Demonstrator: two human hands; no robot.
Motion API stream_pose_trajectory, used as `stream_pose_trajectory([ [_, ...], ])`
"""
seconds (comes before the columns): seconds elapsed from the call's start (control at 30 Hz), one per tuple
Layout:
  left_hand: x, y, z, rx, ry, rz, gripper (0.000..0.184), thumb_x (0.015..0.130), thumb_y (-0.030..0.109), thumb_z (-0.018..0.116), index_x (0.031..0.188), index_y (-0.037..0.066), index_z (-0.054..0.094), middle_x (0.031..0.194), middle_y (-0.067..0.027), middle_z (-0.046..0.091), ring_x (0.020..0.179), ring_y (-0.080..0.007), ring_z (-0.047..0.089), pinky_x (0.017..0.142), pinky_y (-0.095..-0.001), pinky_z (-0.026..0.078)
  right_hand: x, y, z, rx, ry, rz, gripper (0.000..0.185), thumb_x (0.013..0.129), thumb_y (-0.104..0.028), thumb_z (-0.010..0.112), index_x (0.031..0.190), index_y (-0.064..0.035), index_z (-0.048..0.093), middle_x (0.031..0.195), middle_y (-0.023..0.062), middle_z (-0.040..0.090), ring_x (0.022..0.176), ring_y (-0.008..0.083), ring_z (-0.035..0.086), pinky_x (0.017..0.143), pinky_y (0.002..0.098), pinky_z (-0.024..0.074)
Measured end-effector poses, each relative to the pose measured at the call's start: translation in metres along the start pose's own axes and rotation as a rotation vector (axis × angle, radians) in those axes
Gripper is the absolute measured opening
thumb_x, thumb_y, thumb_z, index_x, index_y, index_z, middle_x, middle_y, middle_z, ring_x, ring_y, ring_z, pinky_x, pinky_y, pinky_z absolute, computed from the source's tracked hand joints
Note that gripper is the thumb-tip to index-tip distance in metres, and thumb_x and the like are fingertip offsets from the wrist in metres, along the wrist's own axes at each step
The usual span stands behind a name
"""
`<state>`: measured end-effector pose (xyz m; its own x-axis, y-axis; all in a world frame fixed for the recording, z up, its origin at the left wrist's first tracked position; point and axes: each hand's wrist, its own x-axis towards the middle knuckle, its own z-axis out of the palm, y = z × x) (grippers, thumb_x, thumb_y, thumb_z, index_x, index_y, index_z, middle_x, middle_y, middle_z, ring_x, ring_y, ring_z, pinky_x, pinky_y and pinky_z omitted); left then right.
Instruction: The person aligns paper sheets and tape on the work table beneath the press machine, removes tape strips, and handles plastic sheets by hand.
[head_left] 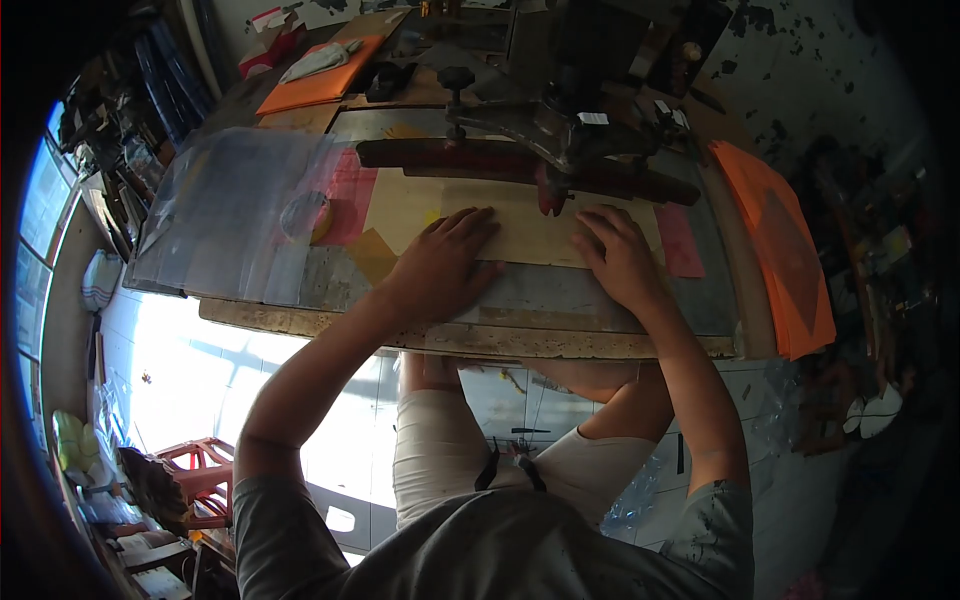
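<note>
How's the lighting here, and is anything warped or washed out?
Head view: fisheye bending, black corners; head view: glare bleaching the white tiled floor at left; head view: dim light on the long dark red bar beyond the bare left hand.

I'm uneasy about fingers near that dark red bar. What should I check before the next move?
1. Left hand placed on the pale sheet: ok, fingers lie on it.
2. Right hand also on the sheet: ok, fingertips rest there.
3. Fingertips out from under the dark red bar: ok as seen, all visible ones show in front of it.
4. Bar raised off the sheet: cannot tell, this view hides the gap.
5. Tape roll off the sheet: ok, it lies to the left.
6. No loose pieces close by: not ok, a tan piece lies beside the left forearm.
</note>
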<state>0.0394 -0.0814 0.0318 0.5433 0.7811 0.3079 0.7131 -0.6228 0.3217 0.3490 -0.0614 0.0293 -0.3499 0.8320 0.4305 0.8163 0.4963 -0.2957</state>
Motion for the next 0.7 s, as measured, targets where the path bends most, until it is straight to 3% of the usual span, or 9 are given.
stream_pose_trajectory([
  [0.4,0.004,0.0,0.0,-0.082,0.09,-0.008,0.053,0.102,0.037,0.06,0.14,-0.001,0.062,0.157,-0.021,0.052,0.147,-0.0393,0.046,0.124,-0.0493,0.035,-0.008,0.001,-0.01,-0.02,-0.012,-0.004,0.043,0.096,-0.022,0.074,0.133,-0.002,0.069,0.143,0.0147,0.064,0.132,0.0335,0.06,0.112,0.0444,0.0478],
  [0.7,0.007,-0.008,0.004,-0.005,0.157,-0.026,0.056,0.103,0.042,0.058,0.141,0.001,0.061,0.159,-0.0223,0.047,0.15,-0.0407,0.042,0.125,-0.052,0.032,-0.007,0.003,-0.008,-0.018,-0.017,-0.002,0.043,0.097,-0.021,0.074,0.134,-0.0013,0.068,0.146,0.0137,0.063,0.133,0.0334,0.06,0.114,0.0441,0.0466],
])
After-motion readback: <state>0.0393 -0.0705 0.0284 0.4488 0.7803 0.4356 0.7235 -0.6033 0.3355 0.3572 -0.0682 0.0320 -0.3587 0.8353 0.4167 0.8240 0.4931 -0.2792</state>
